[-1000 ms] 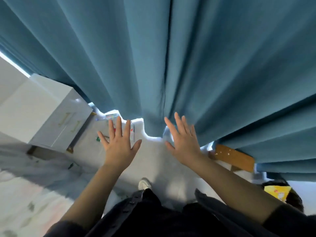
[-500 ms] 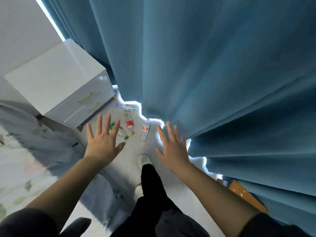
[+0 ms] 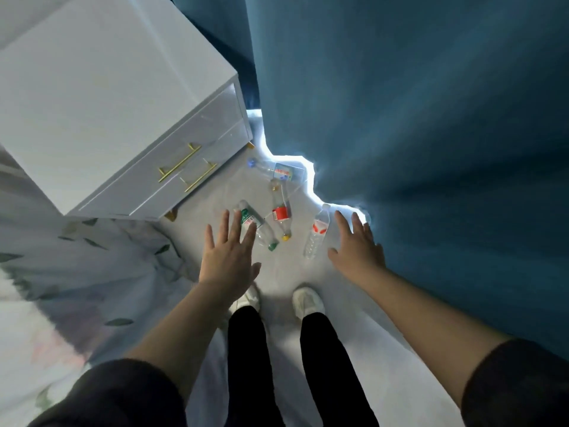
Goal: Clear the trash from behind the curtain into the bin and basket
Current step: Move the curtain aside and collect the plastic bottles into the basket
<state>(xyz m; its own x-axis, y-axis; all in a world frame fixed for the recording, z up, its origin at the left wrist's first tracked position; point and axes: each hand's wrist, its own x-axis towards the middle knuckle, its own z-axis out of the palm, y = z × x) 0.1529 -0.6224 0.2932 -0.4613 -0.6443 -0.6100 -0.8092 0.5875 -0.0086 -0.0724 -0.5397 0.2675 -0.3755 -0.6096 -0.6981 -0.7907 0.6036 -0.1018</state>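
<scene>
You are at the very start: nothing is picked up yet, and every piece of trash lies on the floor (image 3: pixel 354 349) at the foot of the curtain (image 3: pixel 431 118). Your left hand (image 3: pixel 229 257) and right hand (image 3: pixel 357 251) both hang palm-down over the litter, fingers spread apart and holding nothing.

Take the spot between your two hands as the clock centre. At about 9 o'clock, partly hidden under your left fingers (image 3: pixel 235 223), lies the green-label bottle (image 3: pixel 257 226), its cap pointing back toward your feet. Just past centre toward 12 lies the red-label bottle (image 3: pixel 280 212), near the green one (I cannot tell whether they touch). At 3 o'clock, just beside your right hand, the clear bottle with the red-and-white label (image 3: pixel 317 231) lies nearly parallel to the curtain's hem. Farther out at 12, close to the bright gap under the curtain, is a bottle with a pale blue cap (image 3: pixel 271 169); its far end meets the hem, so more may be hidden behind the cloth.

The white drawer cabinet (image 3: pixel 123 103) stands at 10 o'clock, clear of the bottles. Neither the bin nor the basket shows here, so I judge that all four bottles still have to be gathered and carried off, and the curtain drawn aside to check for anything else.
</scene>
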